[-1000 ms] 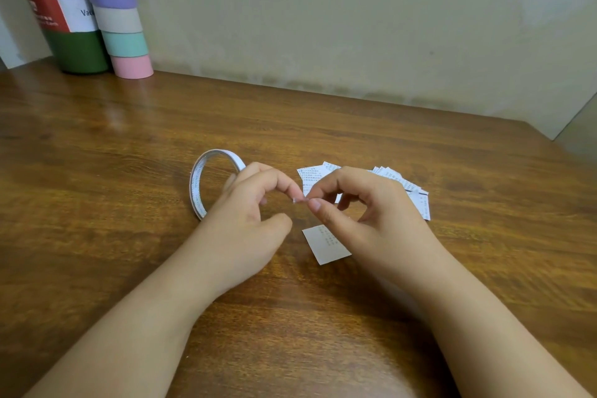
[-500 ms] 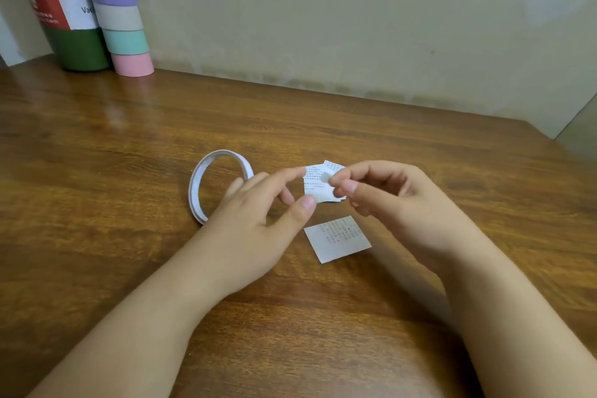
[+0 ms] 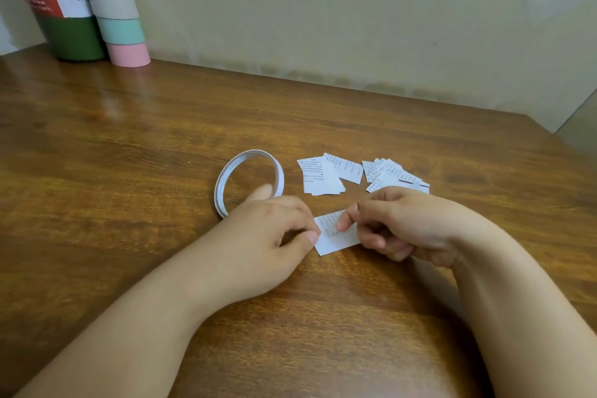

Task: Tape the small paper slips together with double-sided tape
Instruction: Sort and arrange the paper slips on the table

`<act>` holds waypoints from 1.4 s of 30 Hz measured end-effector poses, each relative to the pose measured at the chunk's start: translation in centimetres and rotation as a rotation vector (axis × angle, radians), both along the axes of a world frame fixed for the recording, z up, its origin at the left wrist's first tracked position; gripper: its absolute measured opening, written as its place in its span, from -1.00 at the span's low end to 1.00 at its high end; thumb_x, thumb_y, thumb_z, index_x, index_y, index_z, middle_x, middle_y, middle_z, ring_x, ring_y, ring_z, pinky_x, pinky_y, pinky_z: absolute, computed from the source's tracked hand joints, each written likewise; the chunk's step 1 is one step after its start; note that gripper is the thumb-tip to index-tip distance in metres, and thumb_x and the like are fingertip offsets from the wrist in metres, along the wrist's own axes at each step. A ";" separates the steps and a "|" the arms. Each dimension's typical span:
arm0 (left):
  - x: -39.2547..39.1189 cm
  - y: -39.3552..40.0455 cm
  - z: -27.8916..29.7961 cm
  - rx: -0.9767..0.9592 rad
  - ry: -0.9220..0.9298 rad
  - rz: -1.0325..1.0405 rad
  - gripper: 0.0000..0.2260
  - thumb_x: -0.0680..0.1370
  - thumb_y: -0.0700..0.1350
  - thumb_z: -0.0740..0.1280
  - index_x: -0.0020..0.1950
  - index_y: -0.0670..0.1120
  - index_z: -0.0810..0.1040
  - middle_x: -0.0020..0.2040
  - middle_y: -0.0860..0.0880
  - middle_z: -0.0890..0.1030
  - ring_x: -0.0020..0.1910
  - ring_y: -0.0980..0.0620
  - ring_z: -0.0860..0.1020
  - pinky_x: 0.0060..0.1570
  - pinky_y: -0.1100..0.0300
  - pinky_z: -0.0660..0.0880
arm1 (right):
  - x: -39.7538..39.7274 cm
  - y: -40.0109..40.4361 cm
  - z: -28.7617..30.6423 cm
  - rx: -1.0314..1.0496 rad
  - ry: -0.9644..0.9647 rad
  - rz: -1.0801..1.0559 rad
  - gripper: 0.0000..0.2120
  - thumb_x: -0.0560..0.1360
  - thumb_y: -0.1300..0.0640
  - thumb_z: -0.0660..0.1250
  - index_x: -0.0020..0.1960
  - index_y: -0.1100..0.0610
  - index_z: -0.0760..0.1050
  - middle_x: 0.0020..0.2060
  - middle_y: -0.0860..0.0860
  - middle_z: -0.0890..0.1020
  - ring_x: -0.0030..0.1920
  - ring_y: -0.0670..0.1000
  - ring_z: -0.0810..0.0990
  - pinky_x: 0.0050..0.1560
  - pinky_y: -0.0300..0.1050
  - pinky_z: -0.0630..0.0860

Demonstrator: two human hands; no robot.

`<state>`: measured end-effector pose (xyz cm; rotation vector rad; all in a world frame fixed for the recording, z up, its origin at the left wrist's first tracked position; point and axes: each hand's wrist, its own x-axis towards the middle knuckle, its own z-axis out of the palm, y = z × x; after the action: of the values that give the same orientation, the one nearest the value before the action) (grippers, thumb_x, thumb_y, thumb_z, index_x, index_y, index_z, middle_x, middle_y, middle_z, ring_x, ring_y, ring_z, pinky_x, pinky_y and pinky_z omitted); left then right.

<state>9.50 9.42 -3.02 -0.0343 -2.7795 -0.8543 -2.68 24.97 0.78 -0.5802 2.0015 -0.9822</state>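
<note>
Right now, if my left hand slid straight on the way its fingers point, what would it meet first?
Probably the slip its thumb already touches, then the right hand beyond; depth is unclear.

Both my hands have dropped from where they met in the air down onto the single paper slip [image 3: 336, 233] lying on the table [image 3: 129, 171]. My left hand [image 3: 268, 233] now touches the slip's left edge with thumb and fingertips, and my right hand [image 3: 403, 226] presses a fingertip onto its printed face (half a second ago that hand was up at the near pile of slips [image 3: 321, 176]). With my hands lower, that pile and the fanned pile [image 3: 392, 174] beside it now show in full.
</note>
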 end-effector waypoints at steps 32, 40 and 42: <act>-0.1 0.0 -0.1 -0.046 -0.049 -0.033 -0.78 0.60 0.02 0.16 0.12 0.12 0.58 0.02 0.27 0.49 0.00 0.33 0.28 -0.05 0.52 0.21 | 0.5 -0.5 -0.3 0.167 0.241 -0.019 -0.75 0.55 0.21 0.13 -0.12 0.13 0.59 -0.59 -0.08 0.42 -0.62 -0.12 0.27 -0.56 -0.31 0.22; -0.3 0.5 -0.5 -0.131 -0.066 -0.039 -0.69 0.60 0.07 0.11 0.34 0.24 0.41 0.06 0.26 0.36 0.03 0.22 0.26 0.16 0.30 0.24 | 0.8 -0.5 0.0 0.215 0.324 -0.013 -0.77 0.53 0.17 0.17 -0.08 0.15 0.60 -0.60 -0.10 0.45 -0.59 -0.12 0.32 -0.50 -0.29 0.29; -0.3 0.6 -0.5 -0.149 -0.065 -0.034 -0.68 0.61 0.07 0.10 0.35 0.25 0.40 0.06 0.26 0.33 0.04 0.20 0.24 0.18 0.29 0.22 | 0.8 -0.5 0.0 0.230 0.338 -0.011 -0.78 0.52 0.15 0.18 -0.08 0.15 0.60 -0.59 -0.10 0.46 -0.56 -0.10 0.35 -0.45 -0.26 0.32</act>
<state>9.22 10.04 -3.54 -0.0812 -2.9066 -0.6656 -1.86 24.49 0.74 -0.6397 2.3784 -0.6789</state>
